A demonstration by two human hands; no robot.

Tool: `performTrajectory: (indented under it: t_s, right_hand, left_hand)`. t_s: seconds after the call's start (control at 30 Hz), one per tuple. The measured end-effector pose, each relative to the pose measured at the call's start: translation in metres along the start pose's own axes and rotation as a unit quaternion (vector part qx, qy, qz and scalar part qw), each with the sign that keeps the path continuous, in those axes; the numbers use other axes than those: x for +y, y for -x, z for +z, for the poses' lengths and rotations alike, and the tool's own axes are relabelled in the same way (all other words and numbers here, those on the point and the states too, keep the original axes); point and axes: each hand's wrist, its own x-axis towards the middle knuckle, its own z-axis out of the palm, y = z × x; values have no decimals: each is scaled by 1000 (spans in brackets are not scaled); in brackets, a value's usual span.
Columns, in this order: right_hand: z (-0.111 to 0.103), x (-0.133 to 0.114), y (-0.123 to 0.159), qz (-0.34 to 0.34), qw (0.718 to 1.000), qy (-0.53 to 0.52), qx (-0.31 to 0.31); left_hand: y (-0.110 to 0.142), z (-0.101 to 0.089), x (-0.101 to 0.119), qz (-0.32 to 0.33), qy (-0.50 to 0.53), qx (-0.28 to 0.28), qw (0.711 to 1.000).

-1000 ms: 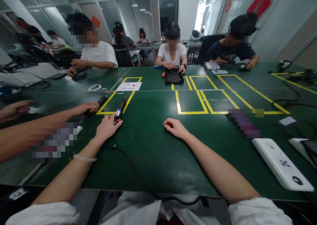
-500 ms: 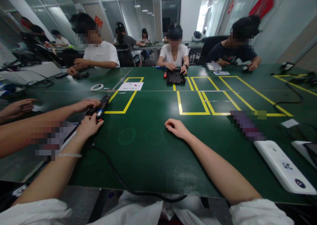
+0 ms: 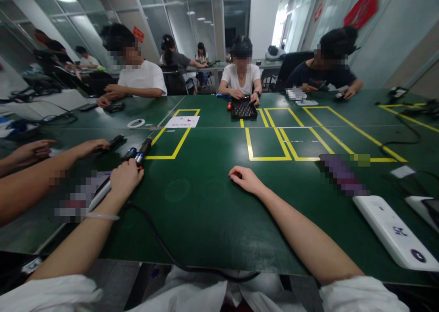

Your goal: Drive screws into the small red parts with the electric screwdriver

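My left hand (image 3: 125,180) lies over the near ends of two black tube-shaped tools on the green table, its fingers closed round them. One black tool (image 3: 145,148) has a silver and blue band; beside it lies another black tool (image 3: 130,154) with a blue band. Their near ends are hidden under my palm, where a bit of red-orange shows. My right hand (image 3: 245,178) rests on the tabletop, loosely curled, with nothing visible in it. To the left, a co-worker's hand (image 3: 94,148) is at a separate dark object (image 3: 115,142).
Yellow tape (image 3: 269,158) marks rectangles on the table (image 3: 192,229). A paper sheet (image 3: 183,122) and a white tape roll (image 3: 136,123) lie farther off. At right is a white power bank (image 3: 394,232). A black cable (image 3: 154,232) crosses near me. Opposite, a person handles a black tray (image 3: 243,115).
The co-worker's hand has drawn back leftward from the tools beside my left hand. My left hand has shifted slightly forward over them. My right hand stays put.
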Motion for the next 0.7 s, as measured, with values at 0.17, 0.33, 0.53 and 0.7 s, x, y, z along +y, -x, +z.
performTrajectory:
  t_s: [0.17,0.33,0.53,0.7]
  right_hand:
    - [0,-1,0,2,1000,-3,-2]
    - [1,0,0,-2,1000,-3,0]
    - [0,0,0,2,1000,-4,0]
    - [2,2,0,6,1000,-14,-1]
  left_hand:
    - [-4,0,2,-16,-7,0,1000]
    - [-5,-14,15,-21,24,21,999]
    - [12,-48,94,88,225,-10,970]
    - [31,-87,180,278,461,-98,837]
